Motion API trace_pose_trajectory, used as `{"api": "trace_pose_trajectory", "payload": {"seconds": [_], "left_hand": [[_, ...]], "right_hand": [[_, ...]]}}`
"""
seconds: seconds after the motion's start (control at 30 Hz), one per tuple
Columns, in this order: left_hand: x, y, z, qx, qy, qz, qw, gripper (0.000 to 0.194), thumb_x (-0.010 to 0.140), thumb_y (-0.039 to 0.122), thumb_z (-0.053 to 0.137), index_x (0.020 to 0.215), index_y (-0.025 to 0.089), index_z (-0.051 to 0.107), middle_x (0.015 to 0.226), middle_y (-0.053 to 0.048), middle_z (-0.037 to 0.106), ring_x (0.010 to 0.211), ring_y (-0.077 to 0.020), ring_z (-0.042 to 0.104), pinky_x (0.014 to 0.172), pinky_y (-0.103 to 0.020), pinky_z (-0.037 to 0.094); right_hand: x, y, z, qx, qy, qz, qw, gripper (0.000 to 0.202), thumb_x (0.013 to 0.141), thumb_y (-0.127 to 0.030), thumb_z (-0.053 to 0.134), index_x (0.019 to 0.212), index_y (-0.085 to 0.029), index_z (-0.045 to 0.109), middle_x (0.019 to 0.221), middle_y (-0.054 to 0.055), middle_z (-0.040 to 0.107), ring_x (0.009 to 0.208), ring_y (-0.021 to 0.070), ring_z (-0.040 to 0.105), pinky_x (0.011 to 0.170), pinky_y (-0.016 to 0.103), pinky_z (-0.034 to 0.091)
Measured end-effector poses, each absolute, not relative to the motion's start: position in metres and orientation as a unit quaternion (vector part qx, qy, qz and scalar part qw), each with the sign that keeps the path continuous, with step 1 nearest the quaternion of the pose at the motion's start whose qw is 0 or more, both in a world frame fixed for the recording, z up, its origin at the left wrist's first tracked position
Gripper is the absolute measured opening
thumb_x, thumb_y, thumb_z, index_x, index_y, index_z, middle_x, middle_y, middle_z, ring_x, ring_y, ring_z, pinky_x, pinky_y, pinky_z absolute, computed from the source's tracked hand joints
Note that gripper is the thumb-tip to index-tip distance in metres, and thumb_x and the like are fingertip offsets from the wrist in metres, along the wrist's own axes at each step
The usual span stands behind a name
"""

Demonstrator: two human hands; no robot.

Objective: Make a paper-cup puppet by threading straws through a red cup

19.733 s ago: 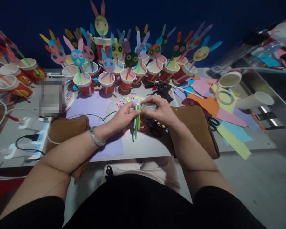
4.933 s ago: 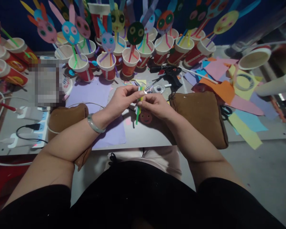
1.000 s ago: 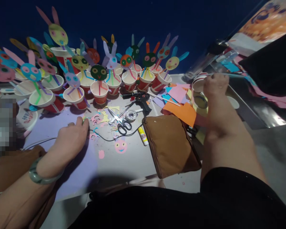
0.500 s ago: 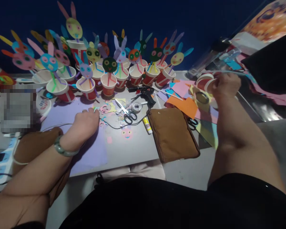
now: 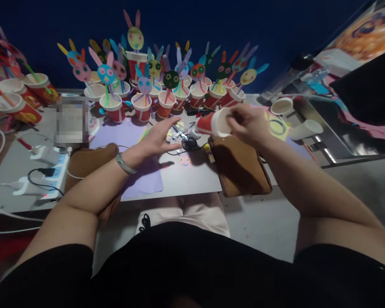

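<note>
Right hand (image 5: pixel 248 124) pinching the rim of a red paper cup (image 5: pixel 205 123), and that cup is tipped on its side above the middle of the table, pale mouth facing right! Left hand (image 5: pixel 157 140) across from it, thumb and fingers spread apart. Just below, black-handled scissors (image 5: pixel 190 143), and nearer, a flat pink paper face (image 5: pixel 184 160) on the smooth grey tabletop (image 5: pixel 192 183). To the right, a soft brown fabric pouch (image 5: pixel 248 173); to the left, a thin lilac sheet (image 5: pixel 147 179), then a white-and-blue power strip (image 5: pixel 58 171). Far side, long-eared paper heads (image 5: pixel 106 74) on bent plastic straws (image 5: pixel 108 93), crowded in red-and-white cups (image 5: pixel 113 113) before a dark blue wall (image 5: pixel 192 21). Grey floor (image 5: pixel 256 226), near right.
</note>
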State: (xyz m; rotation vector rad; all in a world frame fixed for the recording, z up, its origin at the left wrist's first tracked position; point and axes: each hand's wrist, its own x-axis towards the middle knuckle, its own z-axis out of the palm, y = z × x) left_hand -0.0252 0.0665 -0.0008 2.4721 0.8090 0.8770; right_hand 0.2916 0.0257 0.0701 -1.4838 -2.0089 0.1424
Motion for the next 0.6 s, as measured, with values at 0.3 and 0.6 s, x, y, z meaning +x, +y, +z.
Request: {"api": "trace_pose_trajectory", "payload": {"seconds": [0.3, 0.6], "left_hand": [[-0.017, 0.071, -0.009, 0.756, 0.275, 0.488, 0.339, 0.095, 0.060, 0.066, 0.091, 0.135, 0.016, 0.060, 0.130, -0.016, 0.072, 0.120, -0.0334, 0.071, 0.105, -0.046, 0.057], [-0.023, 0.075, 0.006, 0.566, 0.319, 0.639, 0.412, 0.086, 0.063, 0.072, 0.089, 0.125, 0.019, 0.062, 0.121, -0.009, 0.076, 0.118, -0.0270, 0.072, 0.110, -0.045, 0.057]], "right_hand": [[0.179, 0.032, 0.072, -0.539, -0.705, 0.311, 0.340, 0.042, 0.090, -0.067, 0.061, 0.092, -0.026, 0.069, 0.069, 0.000, 0.064, 0.060, 0.0157, 0.060, 0.057, 0.029, 0.049], [0.244, 0.065, 0.052, -0.605, -0.639, 0.246, 0.406, 0.025, 0.088, -0.048, 0.074, 0.088, -0.024, 0.068, 0.076, 0.003, 0.070, 0.063, 0.0179, 0.065, 0.064, 0.035, 0.058]]}}
